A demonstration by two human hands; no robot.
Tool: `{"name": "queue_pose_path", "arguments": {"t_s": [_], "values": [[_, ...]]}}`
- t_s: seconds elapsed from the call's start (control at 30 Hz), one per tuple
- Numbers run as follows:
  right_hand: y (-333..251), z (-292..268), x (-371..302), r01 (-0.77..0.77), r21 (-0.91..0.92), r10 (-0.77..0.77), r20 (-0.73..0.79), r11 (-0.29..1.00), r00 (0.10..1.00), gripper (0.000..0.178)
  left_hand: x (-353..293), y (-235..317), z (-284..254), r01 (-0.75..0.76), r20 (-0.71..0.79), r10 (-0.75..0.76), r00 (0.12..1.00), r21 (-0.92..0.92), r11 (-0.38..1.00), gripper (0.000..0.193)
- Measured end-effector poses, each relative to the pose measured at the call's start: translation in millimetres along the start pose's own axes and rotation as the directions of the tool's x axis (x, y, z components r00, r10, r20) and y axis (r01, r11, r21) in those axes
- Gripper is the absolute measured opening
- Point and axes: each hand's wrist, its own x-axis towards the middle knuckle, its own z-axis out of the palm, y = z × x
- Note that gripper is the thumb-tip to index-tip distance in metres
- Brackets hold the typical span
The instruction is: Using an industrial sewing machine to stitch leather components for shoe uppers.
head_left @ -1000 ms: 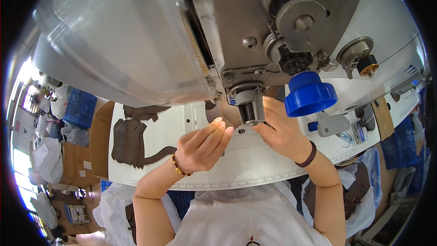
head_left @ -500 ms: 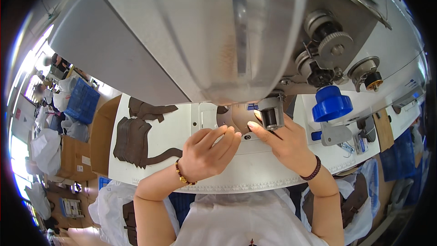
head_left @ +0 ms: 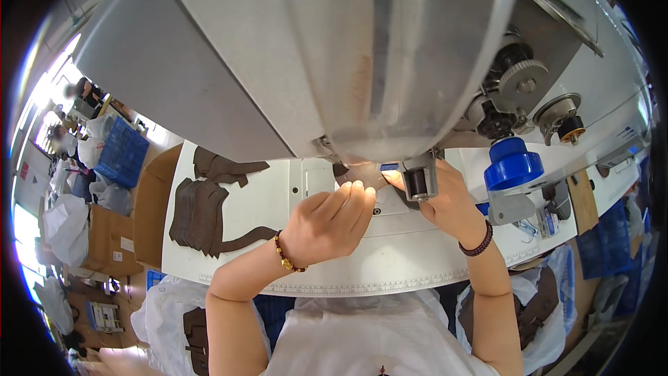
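Note:
A large grey-white sewing machine (head_left: pixel 264 49) fills the upper view. Under its head, a brown leather-like piece (head_left: pixel 371 176) lies on the white bed, lit brightly and partly covered. My left hand (head_left: pixel 330 223) is closed beside the piece's near edge, fingertips bunched together; anything between them is too small to make out. At the right, my right hand (head_left: pixel 454 202) bends around the piece, its thumb on the brown surface. A metal machine part with a dark roller (head_left: pixel 419 182) hides some of its fingers.
Stacked brown cut pieces (head_left: pixel 198 216) lie on the white table (head_left: pixel 348 271) at left, one strip reaching toward my left wrist. A blue knob (head_left: pixel 513 166) juts out at right. Plastic-lined bins (head_left: pixel 167 313) stand below the table edge; cardboard boxes (head_left: pixel 111 240) stand further left.
My right hand has moved farther in behind the metal part, and its fingers have bent. The left hand has shifted slightly right. The view has tilted a little, and the light under the machine looks brighter.

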Motion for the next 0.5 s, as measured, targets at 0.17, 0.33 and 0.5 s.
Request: {"name": "queue_pose_path", "arguments": {"t_s": [0.17,0.33,0.5], "values": [[-1,3,1,0.03,-0.017,-0.031,-0.089,0.999,0.995,0.052,-1,-2,-1,0.015,0.0,-0.015,1.0,-0.027,1.0,0.021],[-7,9,-1,0.006,-0.129,-0.02,-0.107,0.992,0.994,0.049,-5,-10,2,0.002,-0.019,-0.002,1.0,-0.009,1.0,0.022],[-11,10,-2,0.04,-0.31,-0.068,-0.082,0.95,0.994,0.042,-9,-14,5,0.032,-0.028,-0.033,0.999,-0.049,0.998,0.021]]}}
